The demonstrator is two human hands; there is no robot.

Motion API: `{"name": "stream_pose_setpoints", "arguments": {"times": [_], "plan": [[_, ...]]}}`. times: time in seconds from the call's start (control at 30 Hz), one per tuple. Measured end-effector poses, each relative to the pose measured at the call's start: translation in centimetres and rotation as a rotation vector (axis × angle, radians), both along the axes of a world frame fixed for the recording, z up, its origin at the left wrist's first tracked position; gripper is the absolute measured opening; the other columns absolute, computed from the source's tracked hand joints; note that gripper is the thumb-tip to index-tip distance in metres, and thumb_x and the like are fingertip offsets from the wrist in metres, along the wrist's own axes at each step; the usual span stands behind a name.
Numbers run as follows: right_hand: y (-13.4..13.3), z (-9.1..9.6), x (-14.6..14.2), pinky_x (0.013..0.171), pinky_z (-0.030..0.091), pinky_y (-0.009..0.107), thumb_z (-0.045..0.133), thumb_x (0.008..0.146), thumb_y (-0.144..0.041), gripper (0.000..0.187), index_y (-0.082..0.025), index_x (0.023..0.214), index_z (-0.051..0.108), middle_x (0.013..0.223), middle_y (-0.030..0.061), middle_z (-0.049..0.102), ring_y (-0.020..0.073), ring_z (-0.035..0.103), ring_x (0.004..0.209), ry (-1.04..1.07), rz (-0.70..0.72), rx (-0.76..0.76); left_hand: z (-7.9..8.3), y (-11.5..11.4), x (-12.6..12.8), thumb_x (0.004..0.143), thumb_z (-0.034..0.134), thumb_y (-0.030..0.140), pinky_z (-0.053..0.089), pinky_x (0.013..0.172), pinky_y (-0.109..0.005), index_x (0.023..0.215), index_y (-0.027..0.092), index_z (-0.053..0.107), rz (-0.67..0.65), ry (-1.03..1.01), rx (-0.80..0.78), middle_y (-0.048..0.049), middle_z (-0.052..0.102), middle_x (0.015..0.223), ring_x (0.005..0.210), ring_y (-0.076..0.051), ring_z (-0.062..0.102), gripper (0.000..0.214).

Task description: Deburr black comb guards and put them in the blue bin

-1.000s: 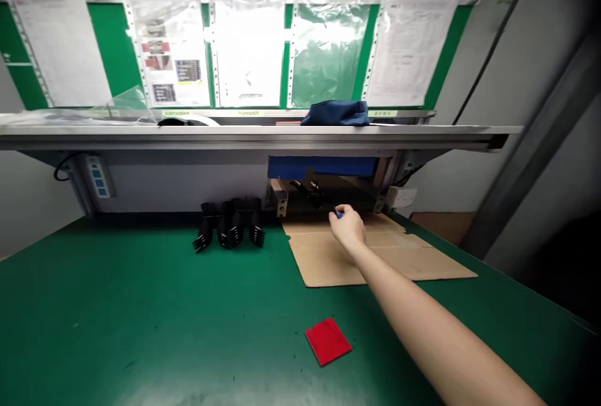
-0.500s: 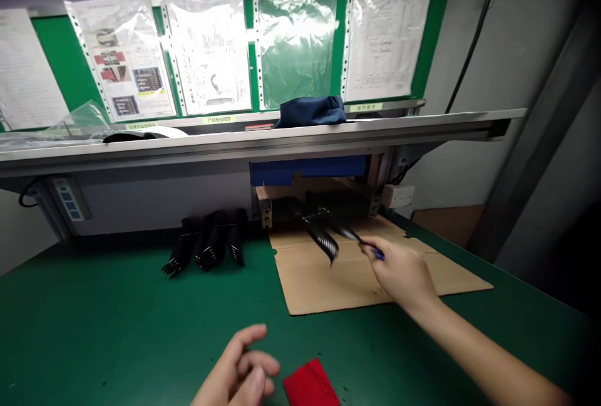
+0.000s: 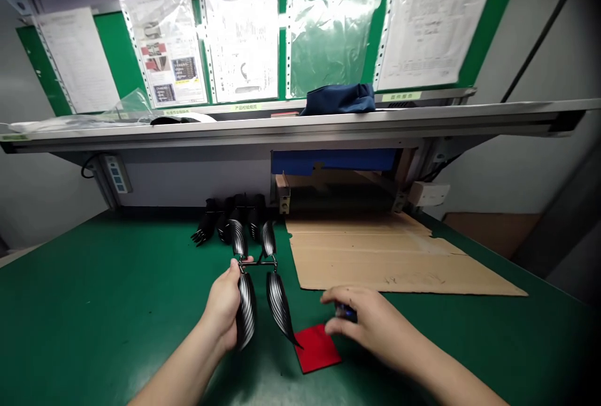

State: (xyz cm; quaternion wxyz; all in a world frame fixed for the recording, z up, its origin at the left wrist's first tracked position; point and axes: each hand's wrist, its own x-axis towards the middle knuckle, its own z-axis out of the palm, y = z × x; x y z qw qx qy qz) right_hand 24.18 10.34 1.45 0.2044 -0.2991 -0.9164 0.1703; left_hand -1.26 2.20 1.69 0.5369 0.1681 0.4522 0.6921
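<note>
My left hand (image 3: 224,306) is closed on a black moulded plastic frame (image 3: 278,306), gripping it near the thin crossbar. Several curved, ribbed pieces spread from that bar, two upward and two downward. In my right hand (image 3: 370,318), a small dark and blue tool (image 3: 346,312) sits in the curled palm; its kind is mostly hidden by the fingers. The thumb and forefinger of that hand stand apart. Below and between the hands, a red square pad (image 3: 318,348) lies on the green table, with one lower piece's tip over its left corner.
Several bundled black ribbed parts (image 3: 225,218) lie along the table's back. A flat cardboard sheet (image 3: 357,262) runs out from an opening under a blue flap (image 3: 333,160). Overhead, a shelf (image 3: 235,133) carries a dark blue pouch (image 3: 339,99). A power strip (image 3: 117,174) is at left.
The black frame has come off the cardboard and is now in my left hand, which was loosely open. My right hand has drawn back toward the red pad with the blue tool. The view has shifted.
</note>
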Motion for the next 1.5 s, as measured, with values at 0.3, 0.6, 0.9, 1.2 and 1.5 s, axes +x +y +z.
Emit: {"name": "stream_pose_setpoints", "arguments": {"times": [0.3, 0.6, 0.9, 1.2, 1.5], "plan": [[0.5, -3.1, 0.3, 0.098, 0.037, 0.048, 0.069, 0.089, -0.053, 0.043, -0.037, 0.127, 0.057, 0.13, 0.003, 0.043, 0.0339, 0.035, 0.12, -0.023, -0.018, -0.117, -0.7, -1.1, -2.6, 0.073, 0.035, 0.08, 0.028, 0.045, -0.018, 0.099, 0.019, 0.057, -0.18, 0.193, 0.143, 0.0044, 0.035, 0.066, 0.052, -0.007, 0.036, 0.069], [-2.2, -1.3, -2.2, 0.097, 0.039, 0.04, 0.079, 0.086, -0.022, 0.034, -0.035, 0.115, 0.067, 0.114, 0.0022, 0.056, 0.0292, 0.048, 0.108, -0.013, 0.197, -0.306, -0.7, -1.3, -4.0, 0.084, 0.059, 0.051, 0.031, 0.05, -0.021, 0.07, 0.016, 0.051, -0.302, -0.245, 0.375, 0.0066, 0.03, 0.057, 0.045, -0.005, 0.029, 0.039], [-2.7, -0.8, -4.5, 0.085, 0.046, 0.036, 0.059, 0.096, -0.064, 0.05, -0.021, 0.122, 0.057, 0.108, 0.0092, 0.056, 0.0287, 0.054, 0.096, 0.806, 0.021, -0.96, -3.1, -0.2, -1.7, 0.089, 0.052, 0.051, 0.025, 0.046, -0.022, 0.081, 0.015, 0.057, -0.664, -0.606, 0.415, 0.0095, 0.025, 0.05, 0.037, -0.004, 0.014, 0.037], [-4.2, -2.1, -5.5, 0.078, 0.046, 0.03, 0.076, 0.089, -0.056, 0.054, -0.017, 0.119, 0.053, 0.106, 0.0113, 0.056, 0.0217, 0.055, 0.086, 1.125, 0.042, -1.182, -4.1, -0.6, 0.5, 0.09, 0.048, 0.05, 0.027, 0.047, -0.023, 0.11, 0.022, 0.064, -0.821, -0.583, 0.408, 0.0075, 0.032, 0.052, 0.036, -0.004, 0.019, 0.037], [-4.0, -1.4, -3.9, 0.099, 0.035, 0.041, 0.071, 0.091, -0.044, 0.043, -0.022, 0.124, 0.054, 0.121, 0.0088, 0.05, 0.0297, 0.045, 0.113, 0.977, 0.082, -1.157, -6.4, -0.7, 0.8, 0.092, 0.045, 0.048, 0.035, 0.045, -0.024, 0.115, 0.022, 0.064, -0.736, -0.368, 0.173, 0.0067, 0.039, 0.048, 0.034, -0.008, 0.038, 0.039]]}}
